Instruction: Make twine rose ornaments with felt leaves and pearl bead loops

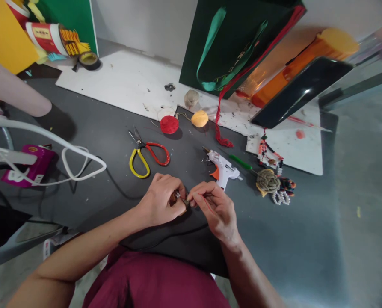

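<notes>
Close to the table's front edge, my left hand [161,200] and my right hand [215,210] meet fingertip to fingertip. Between them is a small olive-brown piece [186,202], pinched from both sides and mostly covered by fingers. Shiny silvery beads [177,194] peek out inside the curl of my left hand. Just beyond my right hand lies a white glue gun [225,167] with an orange trigger. Scissors [140,147] with one yellow and one red handle rest open beyond my left hand.
A red yarn ball [169,125], a yellow one [199,119] and a beige one [191,98] sit farther back. Rightward are a green-handled tool [240,161] and a grey-green fabric rose [267,182]. A phone [301,92] leans near a dark green bag [193,55]. White cables [81,156] loop at left.
</notes>
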Available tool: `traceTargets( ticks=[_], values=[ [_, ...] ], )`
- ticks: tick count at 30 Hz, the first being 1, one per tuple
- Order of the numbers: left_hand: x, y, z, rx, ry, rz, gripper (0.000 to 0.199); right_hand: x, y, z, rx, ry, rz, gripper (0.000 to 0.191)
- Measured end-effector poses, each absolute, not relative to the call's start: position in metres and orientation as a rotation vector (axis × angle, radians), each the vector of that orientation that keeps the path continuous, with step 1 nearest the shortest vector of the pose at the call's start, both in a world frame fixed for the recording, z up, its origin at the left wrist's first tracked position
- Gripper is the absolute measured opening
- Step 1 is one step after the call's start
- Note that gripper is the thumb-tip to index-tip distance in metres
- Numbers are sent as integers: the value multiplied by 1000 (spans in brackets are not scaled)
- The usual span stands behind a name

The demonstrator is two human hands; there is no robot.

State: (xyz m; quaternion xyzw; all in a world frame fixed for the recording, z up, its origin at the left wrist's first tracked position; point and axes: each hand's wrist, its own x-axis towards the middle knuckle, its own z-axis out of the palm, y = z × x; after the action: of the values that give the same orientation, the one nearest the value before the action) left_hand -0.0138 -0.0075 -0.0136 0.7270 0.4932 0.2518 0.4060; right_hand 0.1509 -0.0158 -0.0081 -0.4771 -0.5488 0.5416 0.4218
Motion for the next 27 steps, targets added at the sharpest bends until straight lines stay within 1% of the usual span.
traceTargets(
  ticks=[7,19,25,27],
  values=[
    [-14,-6,-11,1901,1157,646,6,151,-17,-8,-1179,-1311,1405,10],
    [-15,-6,-14,1864,1146,604,9,150,-14,-9,-1200,-1296,1423,17],
    [-14,-6,-15,1854,1171,632,7,148,-14,-11,-1213,-1257,1412,15],
    [-17,-5,-12,1840,1138,633,10,148,-14,-14,-1223,-1202,1403,13]
  ],
)
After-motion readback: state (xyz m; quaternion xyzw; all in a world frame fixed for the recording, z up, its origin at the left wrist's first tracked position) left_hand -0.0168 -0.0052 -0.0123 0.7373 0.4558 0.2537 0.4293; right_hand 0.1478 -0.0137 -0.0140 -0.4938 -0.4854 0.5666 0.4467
